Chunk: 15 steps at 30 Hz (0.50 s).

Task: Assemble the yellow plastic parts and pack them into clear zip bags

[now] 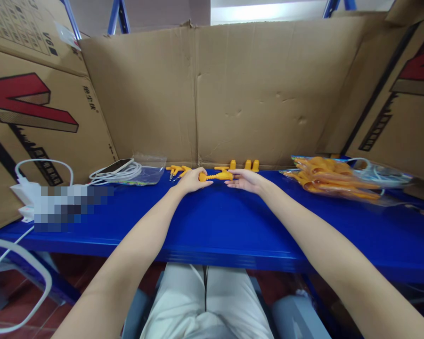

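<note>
Between my hands, just above the blue tabletop, lies a long orange plastic piece [215,177] with a rounded left end, a ribbed middle and a thicker right part. My left hand [192,181] is closed around its rounded end. At the other end, my right hand [247,181] grips the thicker part with thumb and fingers. Behind my left hand are small orange handle-like pieces [175,170] with thin dark twisted bits. Another orange piece [222,168] lies just beyond the held one. Several short orange caps [248,165] stand against the cardboard at the back.
Clear bags of orange plastic parts [330,176] lie on the right of the blue table [229,226]. At left, a phone [115,167] and coiled white cable [136,169] rest near a clear bag, beside a white plug [28,190]. Cardboard walls [268,89] enclose the back and sides.
</note>
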Tool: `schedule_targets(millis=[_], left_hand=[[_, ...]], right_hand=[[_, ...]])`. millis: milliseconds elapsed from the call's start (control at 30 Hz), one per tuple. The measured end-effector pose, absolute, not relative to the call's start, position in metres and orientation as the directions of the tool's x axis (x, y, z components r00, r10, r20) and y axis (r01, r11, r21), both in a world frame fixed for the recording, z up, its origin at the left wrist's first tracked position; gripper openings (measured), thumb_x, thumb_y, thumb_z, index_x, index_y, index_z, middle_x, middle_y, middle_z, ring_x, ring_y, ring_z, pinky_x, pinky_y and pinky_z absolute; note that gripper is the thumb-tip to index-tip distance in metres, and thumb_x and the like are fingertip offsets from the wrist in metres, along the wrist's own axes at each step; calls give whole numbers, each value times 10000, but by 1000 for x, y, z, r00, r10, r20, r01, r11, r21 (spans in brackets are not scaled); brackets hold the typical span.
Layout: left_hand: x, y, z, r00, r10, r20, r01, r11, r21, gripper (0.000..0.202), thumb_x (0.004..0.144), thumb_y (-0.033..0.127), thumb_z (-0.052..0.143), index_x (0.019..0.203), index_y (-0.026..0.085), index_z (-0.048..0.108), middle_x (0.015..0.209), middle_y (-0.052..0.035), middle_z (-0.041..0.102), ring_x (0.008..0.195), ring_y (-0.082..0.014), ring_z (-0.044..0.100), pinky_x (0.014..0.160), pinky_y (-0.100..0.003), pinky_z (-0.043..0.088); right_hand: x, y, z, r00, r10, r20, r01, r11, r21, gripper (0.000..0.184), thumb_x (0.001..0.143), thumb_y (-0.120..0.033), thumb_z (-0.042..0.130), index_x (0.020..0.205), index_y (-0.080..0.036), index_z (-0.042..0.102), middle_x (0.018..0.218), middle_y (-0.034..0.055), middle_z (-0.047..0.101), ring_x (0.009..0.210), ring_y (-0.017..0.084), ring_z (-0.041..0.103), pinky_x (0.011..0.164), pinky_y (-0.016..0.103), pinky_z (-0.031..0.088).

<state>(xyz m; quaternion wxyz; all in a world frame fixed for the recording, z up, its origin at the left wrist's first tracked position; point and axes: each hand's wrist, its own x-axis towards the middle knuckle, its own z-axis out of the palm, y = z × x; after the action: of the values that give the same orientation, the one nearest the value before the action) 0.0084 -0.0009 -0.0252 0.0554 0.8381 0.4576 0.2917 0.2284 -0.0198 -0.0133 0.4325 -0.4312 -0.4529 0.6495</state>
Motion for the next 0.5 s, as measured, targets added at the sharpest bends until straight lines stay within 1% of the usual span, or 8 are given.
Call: schedule_targets(millis=[67, 133, 167, 200, 267, 367, 433, 500], left_hand=[[8, -2, -25, 408, 790, 457, 717, -587, 376, 518, 703, 476, 625, 1114, 181, 514, 657, 29, 570, 600, -133, 530, 576, -234, 357], [8, -3, -25, 398, 784, 476, 706, -593, 388, 643, 714, 471, 615, 1255, 192, 409, 724, 19, 594, 632, -137, 551, 601, -240, 381], [8, -3, -25, 389, 786, 480, 710, -588, 388, 657, 727, 455, 605, 1285, 196, 378, 743, 15, 602, 647, -140, 560, 612, -243, 390], [8, -3, -25, 380, 791, 480, 721, -578, 382, 627, 743, 430, 591, 1285, 196, 383, 749, 12, 610, 659, -142, 567, 621, -245, 397], [8, -2, -25, 369, 806, 462, 756, -550, 356, 484, 769, 374, 562, 1207, 187, 473, 733, 6, 620, 673, -146, 576, 634, -248, 405], [9, -1, -24, 384, 834, 396, 805, -512, 299, 265, 780, 326, 540, 982, 172, 615, 689, -6, 625, 652, -152, 578, 618, -250, 407], [9, -1, -24, 403, 838, 368, 815, -512, 272, 211, 784, 310, 530, 877, 163, 649, 681, -19, 631, 643, -159, 580, 607, -254, 407], [9, 0, -24, 418, 832, 366, 811, -523, 262, 202, 786, 298, 526, 836, 157, 661, 687, -29, 640, 652, -165, 586, 620, -261, 414]], right_hand=[[225, -22, -9, -188, 978, -93, -190, -130, -973, 83, 846, -115, 477, 865, -137, 555, 763, 56, 639, 616, 119, 632, 638, 259, 544], [223, -22, -4, -101, 995, 15, -187, -5, -982, 69, 816, -89, 504, 837, -144, 539, 748, 49, 636, 599, 114, 625, 634, 261, 536], [223, -20, -1, -49, 996, 80, -173, 70, -982, 74, 799, -80, 521, 825, -149, 529, 744, 42, 633, 597, 111, 623, 634, 259, 531], [223, -18, 1, 3, 989, 146, -147, 145, -978, 86, 783, -77, 539, 817, -153, 521, 746, 34, 629, 598, 108, 623, 632, 256, 526], [226, -8, 2, 97, 959, 266, -69, 273, -960, 105, 758, -95, 568, 817, -161, 510, 785, 23, 625, 606, 101, 622, 635, 251, 517], [229, 12, -1, 161, 893, 421, 122, 405, -906, 139, 741, -160, 589, 859, -169, 514, 874, 29, 626, 681, 116, 625, 676, 278, 513], [229, 23, -7, 141, 837, 528, 314, 468, -826, 172, 725, -195, 597, 882, -172, 528, 896, 35, 629, 772, 147, 618, 725, 312, 503], [226, 28, -14, 73, 788, 612, 497, 503, -707, 186, 721, -210, 593, 895, -174, 542, 899, 40, 635, 835, 171, 605, 776, 344, 481]])
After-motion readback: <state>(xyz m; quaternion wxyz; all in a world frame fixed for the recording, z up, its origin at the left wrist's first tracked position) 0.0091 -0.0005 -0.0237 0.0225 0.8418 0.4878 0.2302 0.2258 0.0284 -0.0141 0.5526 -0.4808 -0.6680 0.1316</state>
